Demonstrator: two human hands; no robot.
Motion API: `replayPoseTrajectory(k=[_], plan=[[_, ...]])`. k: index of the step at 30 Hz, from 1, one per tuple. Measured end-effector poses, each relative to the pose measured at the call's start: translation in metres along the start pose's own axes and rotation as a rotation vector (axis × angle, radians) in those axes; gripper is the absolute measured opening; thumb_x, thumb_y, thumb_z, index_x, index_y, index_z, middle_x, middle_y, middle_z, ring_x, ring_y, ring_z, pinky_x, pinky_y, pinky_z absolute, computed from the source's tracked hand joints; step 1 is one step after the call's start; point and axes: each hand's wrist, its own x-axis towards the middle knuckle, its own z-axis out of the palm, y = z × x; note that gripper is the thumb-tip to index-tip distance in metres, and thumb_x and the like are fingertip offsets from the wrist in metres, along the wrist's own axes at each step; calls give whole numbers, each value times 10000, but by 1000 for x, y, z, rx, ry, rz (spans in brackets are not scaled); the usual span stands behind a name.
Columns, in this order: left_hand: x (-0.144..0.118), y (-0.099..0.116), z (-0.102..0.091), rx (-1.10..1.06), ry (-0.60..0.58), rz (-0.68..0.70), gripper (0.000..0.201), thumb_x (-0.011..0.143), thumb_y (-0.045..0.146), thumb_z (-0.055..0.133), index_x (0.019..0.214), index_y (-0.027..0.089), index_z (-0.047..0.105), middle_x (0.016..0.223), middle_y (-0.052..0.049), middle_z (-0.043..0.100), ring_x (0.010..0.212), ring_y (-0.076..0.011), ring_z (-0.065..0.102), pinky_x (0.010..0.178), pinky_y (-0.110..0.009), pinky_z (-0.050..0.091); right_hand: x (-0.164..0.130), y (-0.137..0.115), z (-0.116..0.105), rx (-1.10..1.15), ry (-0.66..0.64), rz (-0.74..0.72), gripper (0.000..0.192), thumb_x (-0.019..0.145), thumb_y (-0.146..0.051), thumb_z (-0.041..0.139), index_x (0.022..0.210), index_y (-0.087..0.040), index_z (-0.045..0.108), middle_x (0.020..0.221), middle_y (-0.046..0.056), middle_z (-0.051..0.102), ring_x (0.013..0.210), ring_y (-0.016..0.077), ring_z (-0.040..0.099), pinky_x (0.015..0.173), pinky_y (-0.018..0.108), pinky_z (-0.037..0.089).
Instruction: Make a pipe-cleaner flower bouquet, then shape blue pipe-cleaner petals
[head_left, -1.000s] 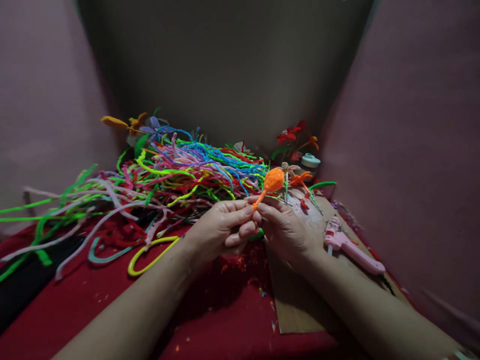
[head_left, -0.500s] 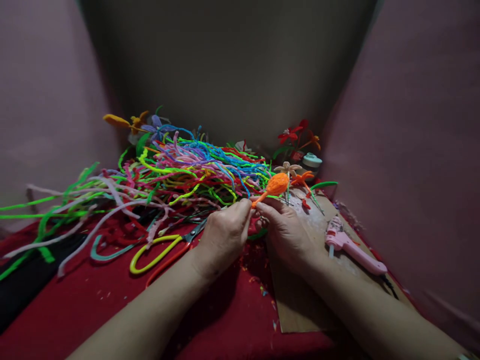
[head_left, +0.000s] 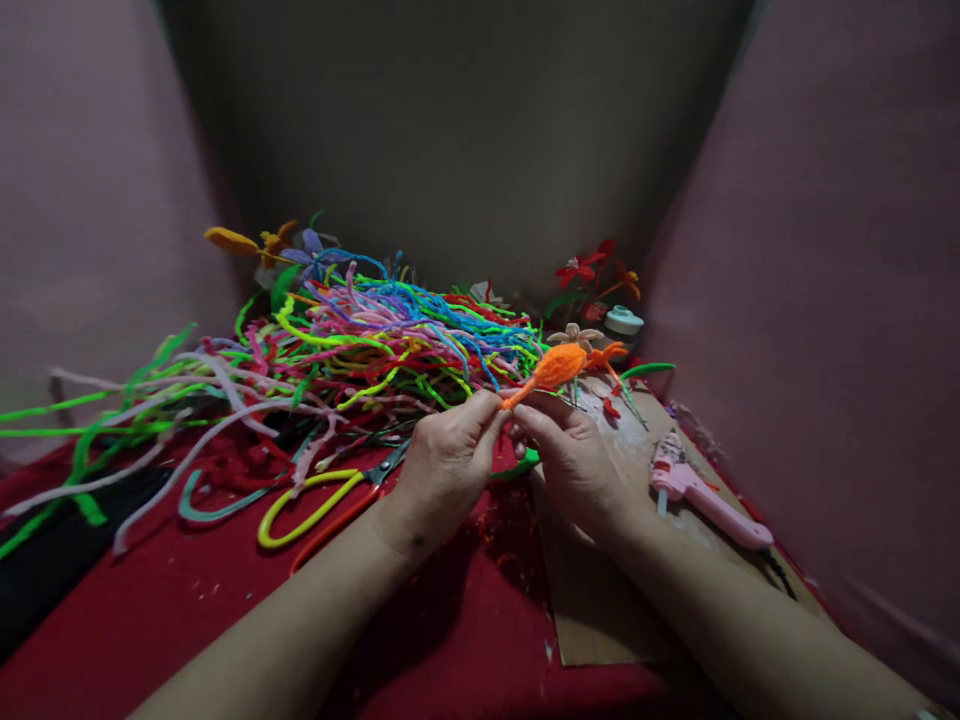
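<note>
An orange fuzzy pipe-cleaner petal [head_left: 561,367], rounded at its far end and narrowing to a thin stem, points up and right between my hands. My left hand [head_left: 457,450] pinches the lower tip of that stem. Close beside it, my right hand [head_left: 574,455] closes thumb and fingers on the stem from the right; its fingertips are partly hidden. Behind the petal are a beige flower [head_left: 575,336] and a smaller orange flower [head_left: 606,355]. A bit of green pipe cleaner [head_left: 525,464] shows under my hands.
A large heap of coloured pipe cleaners [head_left: 405,335] lies behind my left hand. Scissors [head_left: 311,510] with yellow and red handles rest on the red cloth [head_left: 187,630]. On the right, a pink glue gun [head_left: 712,500] lies on a brown board [head_left: 600,620]. Finished flowers [head_left: 592,268] stand at the back.
The orange petal has turned slightly, tilting lower to the right and showing a narrower side. Both hands have shifted only a little, still at its stem.
</note>
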Motion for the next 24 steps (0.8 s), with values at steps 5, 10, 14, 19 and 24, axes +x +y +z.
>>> replayPoseTrajectory(k=[5,10,14,19,24], plan=[[2,3,1,-248,-56,-187,216,862,254,460,700,163,572,582,49,461,526,-61,393,516,-173,318,-1,-1,0,-5,24,5,196,799,-217,582,944,-280,698,927,-11,675,839,142,563,803,293,419],[6,11,0,-576,-113,-430,219,821,288,512,645,158,529,512,68,396,434,-41,318,418,-165,256,-1,-1,-1,12,53,24,151,779,-240,608,890,-266,708,799,-12,652,724,131,531,698,273,419],[8,14,-2,-842,-157,-575,219,797,289,545,629,155,499,466,82,389,357,-18,286,367,-151,216,1,1,-3,17,46,32,151,779,-257,610,896,-250,704,789,-8,626,699,126,508,700,276,411],[10,13,-7,-1041,-276,-692,209,796,311,568,674,150,513,451,75,415,324,-7,295,332,-122,196,3,3,-2,95,8,62,164,779,-252,608,917,-252,696,793,-11,617,712,122,514,720,272,411],[11,6,-10,-1210,-402,-750,175,798,313,576,744,152,536,439,79,423,285,8,221,302,-112,162,3,5,-2,118,0,84,161,777,-270,609,915,-252,691,730,-22,602,677,120,521,727,279,407]])
